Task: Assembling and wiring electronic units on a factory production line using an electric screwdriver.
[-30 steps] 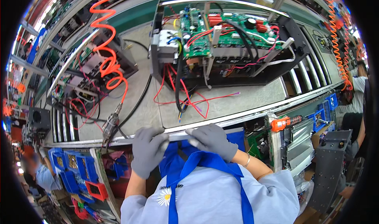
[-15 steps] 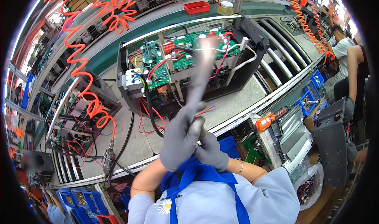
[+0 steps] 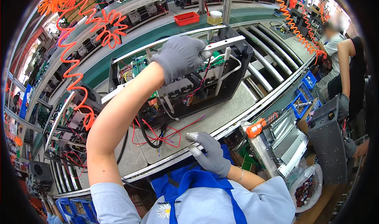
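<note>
My left hand [image 3: 183,58], in a grey knit glove, is closed around a long silver metal bar [image 3: 226,44]. The bar lies along the near upper side of a black open-framed chassis [image 3: 243,68], and my hand and forearm cover its middle. Inside the chassis are green circuit boards [image 3: 139,64], wires and a white cable [image 3: 233,70]. My right hand [image 3: 211,155], gloved too, hovers at the near bench edge with its fingers apart and nothing in them. Loose red wires [image 3: 173,135] and a black cable trail from the chassis onto the bench.
Metal rollers [image 3: 272,52] continue the line to the right. An orange power tool [image 3: 256,128] rests near metal plates [image 3: 290,145]. Coiled orange hoses [image 3: 69,62] hang at left. A red tray [image 3: 186,18] stands behind. At right, a co-worker handles a black panel [image 3: 327,141].
The bar, upright and blurred between both hands before, now lies across the chassis in my left hand, which reached forward. My right hand has come away from it and opened.
</note>
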`<state>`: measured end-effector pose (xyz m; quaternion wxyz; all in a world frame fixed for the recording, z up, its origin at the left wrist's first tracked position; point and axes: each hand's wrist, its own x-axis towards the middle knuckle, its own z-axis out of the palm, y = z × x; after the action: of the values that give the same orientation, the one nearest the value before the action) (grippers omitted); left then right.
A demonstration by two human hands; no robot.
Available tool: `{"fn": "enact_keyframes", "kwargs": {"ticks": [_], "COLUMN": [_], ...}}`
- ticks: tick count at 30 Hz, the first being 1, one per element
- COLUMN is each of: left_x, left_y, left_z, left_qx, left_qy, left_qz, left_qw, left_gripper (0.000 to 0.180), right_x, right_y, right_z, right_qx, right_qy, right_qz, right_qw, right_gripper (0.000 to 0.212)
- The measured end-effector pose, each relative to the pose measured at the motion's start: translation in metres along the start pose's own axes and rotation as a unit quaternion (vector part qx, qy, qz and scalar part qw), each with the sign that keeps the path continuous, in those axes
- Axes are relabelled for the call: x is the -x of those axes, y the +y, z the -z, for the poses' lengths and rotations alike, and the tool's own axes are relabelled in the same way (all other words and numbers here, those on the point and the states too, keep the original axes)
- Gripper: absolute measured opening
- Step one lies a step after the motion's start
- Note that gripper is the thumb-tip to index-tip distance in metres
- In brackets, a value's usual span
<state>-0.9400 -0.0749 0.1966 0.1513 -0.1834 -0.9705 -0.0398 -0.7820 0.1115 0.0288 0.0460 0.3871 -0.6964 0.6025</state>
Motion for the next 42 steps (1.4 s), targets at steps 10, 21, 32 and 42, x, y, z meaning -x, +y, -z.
{"fn": "enact_keyframes", "kwargs": {"ticks": [10,21,32,42], "left_x": [0.027,0.082,0.121,0.121], "left_y": [0.053,0.054,0.016,0.008], "left_z": [0.021,-0.038,-0.1,-0.109], "left_qx": [0.284,0.055,-0.168,-0.114], "left_qy": [0.202,0.363,0.164,0.205], "left_qz": [0.032,-0.026,-0.092,-0.12], "left_qw": [0.937,0.93,0.968,0.965], "left_gripper": [0.031,0.049,0.051,0.052], "right_x": [-0.037,-0.093,-0.201,-0.244], "right_y": [0.006,-0.002,-0.005,-0.015], "right_z": [0.041,0.094,0.145,0.125], "right_qx": [-0.011,-0.004,0.179,0.324], "right_qy": [0.085,0.113,-0.177,-0.23], "right_qz": [-0.046,-0.09,0.043,0.14], "right_qw": [0.995,0.99,0.967,0.907], "right_gripper": [0.05,0.03,0.034,0.028]}}
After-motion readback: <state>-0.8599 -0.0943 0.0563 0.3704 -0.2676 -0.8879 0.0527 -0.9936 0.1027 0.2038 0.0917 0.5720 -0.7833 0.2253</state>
